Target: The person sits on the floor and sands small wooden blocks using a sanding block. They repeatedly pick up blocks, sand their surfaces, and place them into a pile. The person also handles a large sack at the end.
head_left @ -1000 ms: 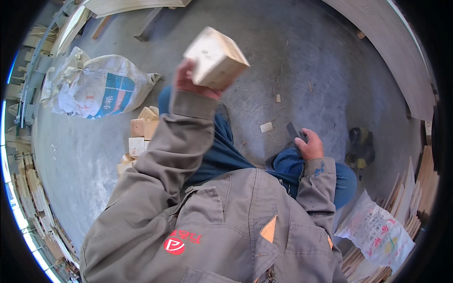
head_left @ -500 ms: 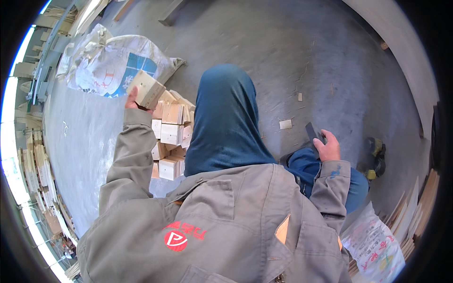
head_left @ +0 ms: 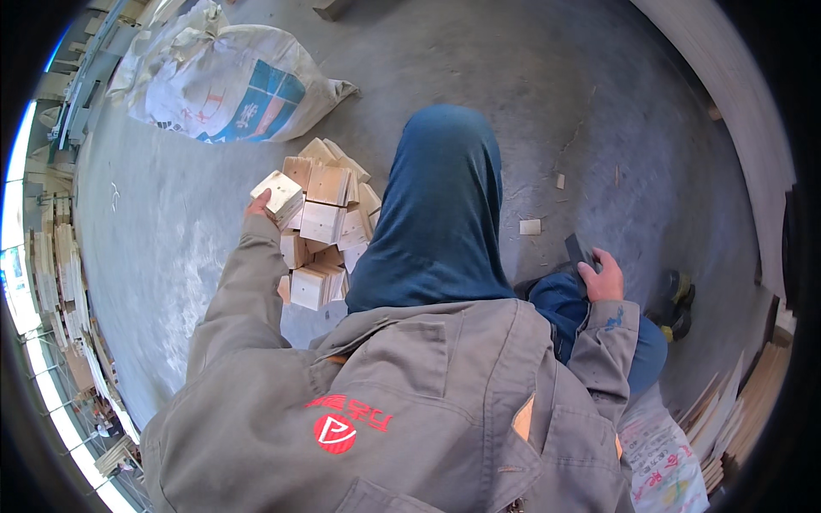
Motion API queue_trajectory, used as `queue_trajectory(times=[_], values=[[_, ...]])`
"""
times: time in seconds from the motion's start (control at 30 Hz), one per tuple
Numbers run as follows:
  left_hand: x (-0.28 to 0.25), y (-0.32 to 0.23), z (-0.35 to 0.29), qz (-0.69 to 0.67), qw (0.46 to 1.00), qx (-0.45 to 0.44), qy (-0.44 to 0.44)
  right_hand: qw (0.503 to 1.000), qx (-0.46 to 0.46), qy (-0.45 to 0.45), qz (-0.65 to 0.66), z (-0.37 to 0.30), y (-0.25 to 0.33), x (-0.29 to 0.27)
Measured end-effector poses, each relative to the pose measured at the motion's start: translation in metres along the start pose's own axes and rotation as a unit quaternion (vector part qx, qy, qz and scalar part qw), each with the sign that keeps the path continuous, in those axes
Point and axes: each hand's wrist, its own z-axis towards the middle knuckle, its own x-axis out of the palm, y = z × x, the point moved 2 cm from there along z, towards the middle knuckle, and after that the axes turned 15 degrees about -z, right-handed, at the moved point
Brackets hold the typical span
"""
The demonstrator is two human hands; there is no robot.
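My left hand [head_left: 260,205] is closed round a small stack of square pale wooden blocks [head_left: 279,191], a small hole showing in the top face. It is at the left side of a pile of similar wooden blocks [head_left: 325,221]; whether the held stack touches the pile I cannot tell. The pile stands on the floor left of my raised knee [head_left: 440,197]. By my folded right leg, my right hand [head_left: 605,278] grips a dark grey flat bar [head_left: 576,249] between thumb and fingers. Its lower end is hidden by the hand.
A stuffed white woven sack [head_left: 244,81] lies beyond the pile. Small wood scraps [head_left: 530,227] lie on the floor ahead. At the right are a black-and-yellow object [head_left: 678,306], a printed plastic bag [head_left: 657,453] and long boards [head_left: 753,393]. More boards [head_left: 64,282] stand far left.
My left hand has lowered the wooden blocks from in front of the sack to the pile's left side. The view has shifted a little. My right hand keeps its hold on the bar.
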Motion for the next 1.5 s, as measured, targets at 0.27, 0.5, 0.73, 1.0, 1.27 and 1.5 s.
queue_trajectory(times=[0.27,0.5,0.73,1.0,1.27,1.5], values=[[0.006,0.015,-0.009,-0.050,0.998,0.029,-0.034,1.000,0.011,0.014,-0.020,-0.004,0.002,-0.003],[-0.015,0.013,0.000,0.004,1.000,0.015,0.010,0.999,0.016,0.031,-0.023,-0.002,0.006,-0.002],[-0.002,-0.005,-0.012,-0.048,0.998,0.003,0.033,0.999,0.026,0.031,-0.012,-0.004,0.004,-0.002],[-0.036,-0.063,-0.005,-0.011,0.998,0.047,0.029,0.998,0.038,0.045,-0.002,-0.002,0.010,-0.001],[-0.002,-0.020,-0.032,0.068,0.989,0.030,0.128,1.000,0.007,0.020,-0.022,-0.003,-0.002,0.006],[0.007,0.007,-0.018,0.086,0.972,-0.028,0.216,0.998,0.053,0.036,-0.029,-0.006,0.015,-0.003]])
